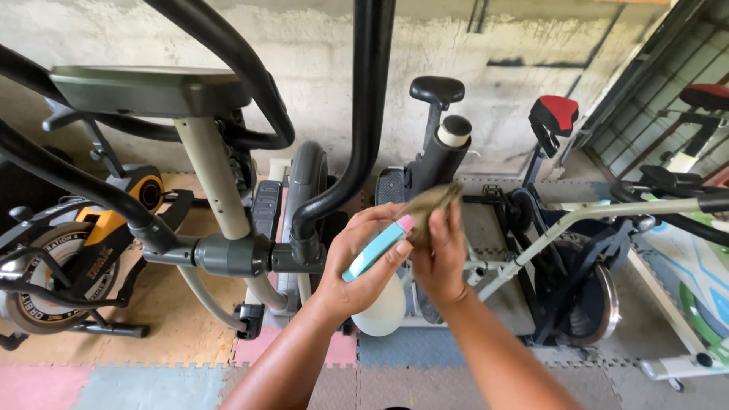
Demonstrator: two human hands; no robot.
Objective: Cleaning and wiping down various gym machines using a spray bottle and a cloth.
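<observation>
My left hand (363,258) grips a white spray bottle (380,307) with a light blue head and a pink tip, held tilted above the floor. My right hand (440,254) holds a crumpled brownish cloth (429,203) right at the bottle's nozzle. Both hands hover in front of the elliptical trainer's grey crossbar (228,254) and its curved black handle arm (357,137).
Several exercise machines stand close around: a yellow and black bike (91,250) at left, a black-seated bike (437,91) behind, a red-seated one (558,114) at right. Coloured foam floor tiles (114,380) lie below. A rough concrete wall (319,45) closes the back.
</observation>
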